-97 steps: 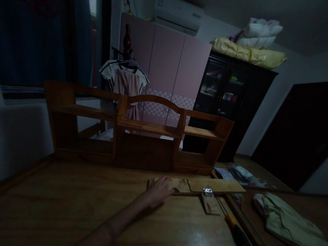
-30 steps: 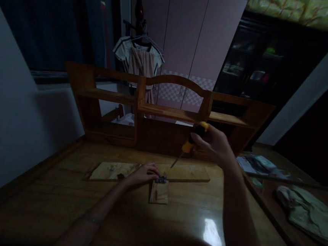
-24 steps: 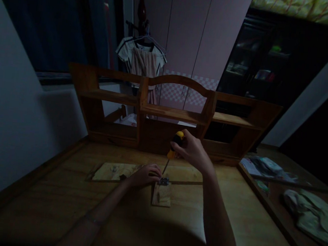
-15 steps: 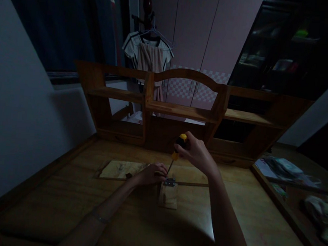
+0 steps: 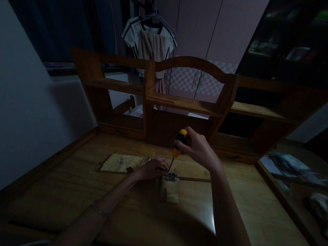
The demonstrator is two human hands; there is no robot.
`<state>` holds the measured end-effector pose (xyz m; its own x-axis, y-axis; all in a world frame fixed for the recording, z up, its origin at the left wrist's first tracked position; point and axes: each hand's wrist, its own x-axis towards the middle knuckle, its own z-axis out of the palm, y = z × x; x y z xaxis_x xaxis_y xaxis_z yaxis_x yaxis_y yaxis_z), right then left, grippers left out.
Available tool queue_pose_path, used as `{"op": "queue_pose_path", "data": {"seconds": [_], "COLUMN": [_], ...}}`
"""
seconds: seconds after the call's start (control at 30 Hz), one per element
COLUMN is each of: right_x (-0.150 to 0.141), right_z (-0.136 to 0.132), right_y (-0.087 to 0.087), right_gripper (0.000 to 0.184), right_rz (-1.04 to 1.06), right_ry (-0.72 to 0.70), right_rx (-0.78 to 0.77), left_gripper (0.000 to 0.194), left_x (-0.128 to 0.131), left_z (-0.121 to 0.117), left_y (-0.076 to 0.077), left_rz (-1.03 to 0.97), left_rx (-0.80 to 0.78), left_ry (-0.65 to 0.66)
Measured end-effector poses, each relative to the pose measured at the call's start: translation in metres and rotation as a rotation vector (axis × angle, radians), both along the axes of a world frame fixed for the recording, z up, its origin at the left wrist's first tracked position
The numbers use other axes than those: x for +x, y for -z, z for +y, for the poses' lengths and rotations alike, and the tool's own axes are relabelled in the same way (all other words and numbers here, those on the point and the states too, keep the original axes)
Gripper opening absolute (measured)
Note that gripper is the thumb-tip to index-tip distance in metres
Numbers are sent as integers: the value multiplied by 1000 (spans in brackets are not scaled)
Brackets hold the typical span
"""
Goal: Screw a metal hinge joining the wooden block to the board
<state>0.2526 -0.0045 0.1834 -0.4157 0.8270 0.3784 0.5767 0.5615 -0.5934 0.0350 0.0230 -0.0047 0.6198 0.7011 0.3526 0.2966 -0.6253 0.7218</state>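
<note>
A long flat wooden board (image 5: pixel 123 163) lies on the wooden desk (image 5: pixel 88 204), joined by a small metal hinge (image 5: pixel 171 176) to a short wooden piece (image 5: pixel 170 190). My right hand (image 5: pixel 197 148) is closed around the yellow-and-black handle of a screwdriver (image 5: pixel 177 144), held nearly upright with its tip on the hinge. My left hand (image 5: pixel 152 168) rests on the board just left of the hinge, its fingers curled beside the screwdriver's tip.
A wooden shelf unit (image 5: pixel 183 101) stands along the back of the desk. Papers (image 5: pixel 288 164) and a pale cloth (image 5: pixel 325 213) lie at the right. A wall (image 5: pixel 15 117) borders the left side. Clothes hang on a rack (image 5: pixel 151 41) behind.
My right hand picked up the screwdriver from the desk's right side and brought its tip down onto the hinge. My left hand slid to the hinge. The view tilted down.
</note>
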Motion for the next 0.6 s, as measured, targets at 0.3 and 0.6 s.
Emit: {"op": "queue_pose_path", "data": {"seconds": [0.3,0.6], "right_x": [-7,-18], "right_z": [-2,-11], "right_y": [2,-2], "right_gripper": [24,30], "right_rz": [-42,-136], "right_ry": [-45,-108], "right_rx": [16,243], "left_gripper": [12,11], "left_x": [1,2], "left_z": [-2,-4], "left_y": [-3,0], "left_rz": [8,-2], "left_rx": [28,69], "left_ry": [-10,-49]}}
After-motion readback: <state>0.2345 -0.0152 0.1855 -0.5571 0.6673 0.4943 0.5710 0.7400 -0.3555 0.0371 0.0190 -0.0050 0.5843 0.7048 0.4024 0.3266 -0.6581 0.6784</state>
